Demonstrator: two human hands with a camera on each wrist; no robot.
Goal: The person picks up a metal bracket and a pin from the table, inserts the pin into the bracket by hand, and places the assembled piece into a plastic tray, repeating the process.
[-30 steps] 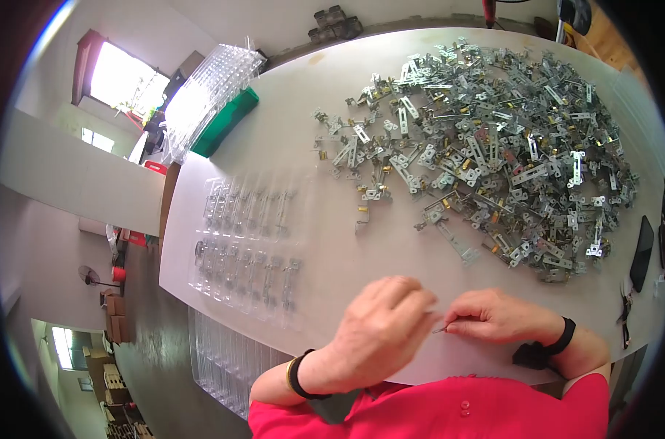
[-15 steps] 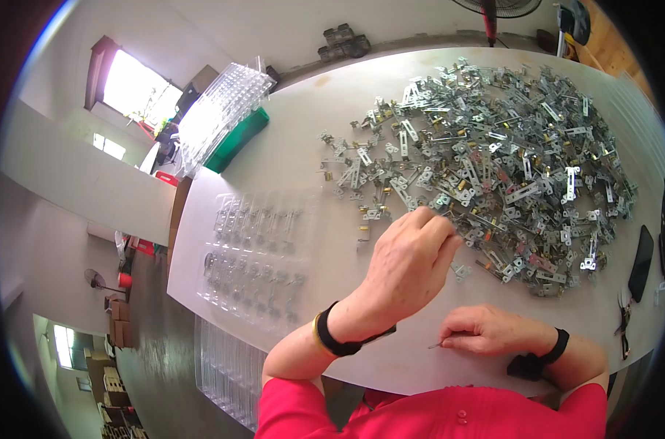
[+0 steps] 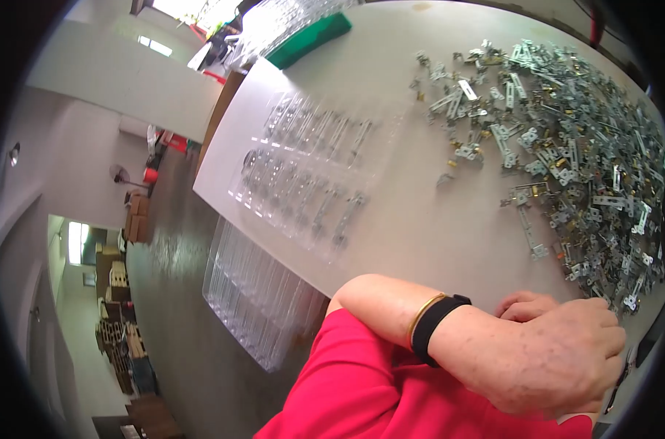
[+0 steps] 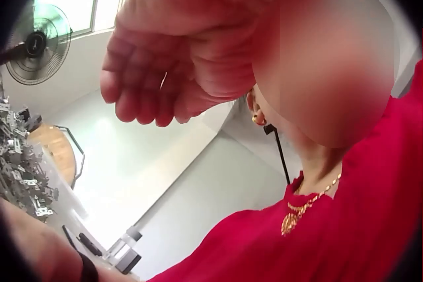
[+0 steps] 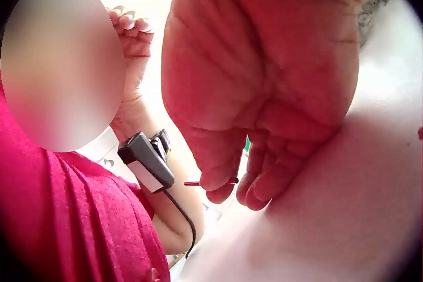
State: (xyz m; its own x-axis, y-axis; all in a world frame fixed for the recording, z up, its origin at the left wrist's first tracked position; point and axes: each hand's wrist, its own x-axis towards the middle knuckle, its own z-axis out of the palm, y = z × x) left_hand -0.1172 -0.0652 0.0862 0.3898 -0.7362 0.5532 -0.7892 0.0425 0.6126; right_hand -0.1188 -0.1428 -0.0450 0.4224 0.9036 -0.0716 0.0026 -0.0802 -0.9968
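Observation:
My left hand is raised across the front of my body, its back toward the head camera. In the left wrist view its fingers are loosely curled, with no object showing in them. Beyond it in the head view, partly covered by it, is my right hand, low by the table. The right wrist view shows the right hand pinching a thin rod between thumb and finger. A large heap of metal latch-like parts, silver with some brass pieces, lies past both hands.
A clear plastic tray with metal parts in two rows lies on the white table. More clear trays are beyond the table's left edge. A green bin is at the far left, and pliers lie at the right.
My left hand went from beside the right hand out to the heap's near edge, then back and right, close to my body. The head view has turned left. The right hand keeps its pinch.

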